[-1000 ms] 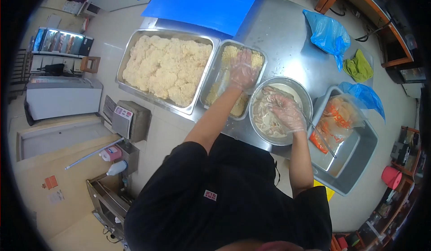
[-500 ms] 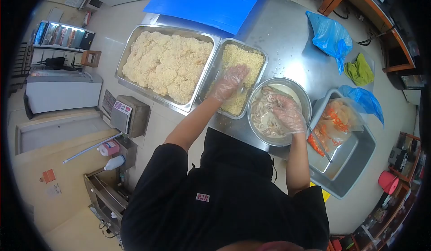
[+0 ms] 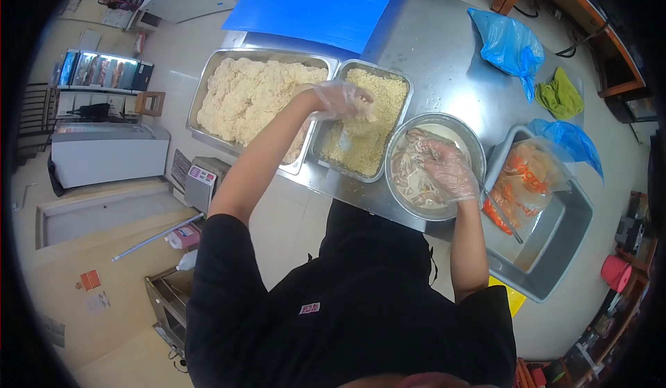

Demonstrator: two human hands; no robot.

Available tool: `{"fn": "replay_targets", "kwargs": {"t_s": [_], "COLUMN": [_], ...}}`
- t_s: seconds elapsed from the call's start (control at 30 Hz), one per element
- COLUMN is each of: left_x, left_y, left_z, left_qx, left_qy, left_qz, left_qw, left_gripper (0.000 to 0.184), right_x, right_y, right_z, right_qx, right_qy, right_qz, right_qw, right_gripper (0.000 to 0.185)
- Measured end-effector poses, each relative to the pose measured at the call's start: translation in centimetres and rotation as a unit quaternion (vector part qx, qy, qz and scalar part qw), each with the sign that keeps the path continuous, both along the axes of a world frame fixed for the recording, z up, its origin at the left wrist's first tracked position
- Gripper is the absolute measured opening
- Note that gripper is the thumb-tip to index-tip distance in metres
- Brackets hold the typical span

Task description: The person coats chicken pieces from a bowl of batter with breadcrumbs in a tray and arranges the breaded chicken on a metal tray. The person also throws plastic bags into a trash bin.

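My left hand (image 3: pixel 344 101), in a clear plastic glove, is raised over the upper left side of a metal tray of coarse pale crumbs (image 3: pixel 378 153). Its fingers are curled round a crumb-coated piece (image 3: pixel 365 113), partly hidden by the hand. To the right, my gloved right hand (image 3: pixel 447 169) reaches into a round metal bowl (image 3: pixel 479 145) of milky batter and pale meat strips (image 3: pixel 411 180). Its fingers bend closed among the strips, and what they grip is not clear. A large metal tray (image 3: pixel 196 110) at the left holds a heap of crumb-coated pieces (image 3: pixel 250 100).
Right of the bowl stands a grey tub (image 3: pixel 565 239) with an orange-printed plastic bag (image 3: pixel 524 173) and a metal rod-like handle (image 3: pixel 505 214). Behind are a blue plastic bag (image 3: pixel 510 45), a green cloth (image 3: pixel 560 95) and a blue board (image 3: pixel 316 6). A scale (image 3: pixel 200 183) stands lower left.
My left hand has lifted off the crumbs and shifted left and up, its flat fingers now curled round a coated piece. My right hand stays in the bowl, its fingers drawn in more.
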State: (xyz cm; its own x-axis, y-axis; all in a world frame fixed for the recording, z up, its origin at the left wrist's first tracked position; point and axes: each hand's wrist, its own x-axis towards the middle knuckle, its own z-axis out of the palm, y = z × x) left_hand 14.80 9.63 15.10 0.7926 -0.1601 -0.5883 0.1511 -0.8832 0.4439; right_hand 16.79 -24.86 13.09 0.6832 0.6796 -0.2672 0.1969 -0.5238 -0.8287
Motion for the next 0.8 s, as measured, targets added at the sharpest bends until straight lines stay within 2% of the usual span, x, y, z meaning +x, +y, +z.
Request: {"fn": "replay_targets", "kwargs": {"t_s": [0.03,0.1,0.17,0.27,0.3,0.4,0.5,0.53,0.57,0.67,0.73,0.8], "left_x": [0.9,2.3,3.7,3.0,3.0,3.9,3.8,3.3,2.9,0.3,-1.5,-3.2], "left_y": [-0.1,-1.0,-1.8,-4.7,-4.0,-3.8,-1.4,0.0,0.1,-1.3,-1.9,-1.4], "left_z": [-0.1,-0.7,-3.8,-8.4,-12.7,-11.7,-13.7,-15.0,-13.2,-5.7,-3.4,-5.8], "left_qx": [0.002,0.058,0.025,0.122,0.143,0.152,0.052,-0.044,-0.048,0.059,0.087,0.095], "left_qy": [-0.012,-0.077,-0.106,-0.203,-0.277,-0.157,-0.211,-0.216,-0.187,-0.068,-0.094,-0.195], "left_qz": [0.014,-0.04,0.019,-0.087,-0.119,-0.154,-0.09,-0.06,-0.051,-0.076,-0.104,-0.118], "left_qw": [1.0,0.995,0.994,0.968,0.943,0.964,0.972,0.974,0.98,0.993,0.986,0.969], "left_gripper": [0.07,0.075,0.081,0.081,0.069,0.055,0.045,0.041,0.04,0.037,0.038,0.043], "right_x": [0.1,0.2,0.1,0.1,0.1,-0.1,0.1,0.1,0.1,-0.1,0.0,0.1], "right_y": [-0.1,-0.2,-0.2,-0.1,0.0,0.1,0.1,0.0,0.0,-0.1,-0.1,-0.1], "right_z": [-0.1,-0.3,-0.4,1.0,1.1,1.0,0.9,0.9,0.9,-0.2,-0.1,-0.2], "right_qx": [0.003,0.009,0.016,-0.022,-0.028,-0.036,-0.031,-0.028,-0.025,-0.01,-0.012,-0.015], "right_qy": [0.002,0.003,0.0,0.001,0.003,0.019,0.024,0.017,0.009,-0.015,-0.014,-0.009], "right_qz": [0.003,0.005,0.007,0.008,0.006,0.004,0.014,0.017,0.019,0.017,0.023,0.023], "right_qw": [1.0,1.0,1.0,1.0,1.0,0.999,0.999,0.999,0.999,1.0,1.0,1.0], "right_gripper": [0.043,0.043,0.042,0.043,0.044,0.045,0.045,0.045,0.044,0.045,0.046,0.046]}}
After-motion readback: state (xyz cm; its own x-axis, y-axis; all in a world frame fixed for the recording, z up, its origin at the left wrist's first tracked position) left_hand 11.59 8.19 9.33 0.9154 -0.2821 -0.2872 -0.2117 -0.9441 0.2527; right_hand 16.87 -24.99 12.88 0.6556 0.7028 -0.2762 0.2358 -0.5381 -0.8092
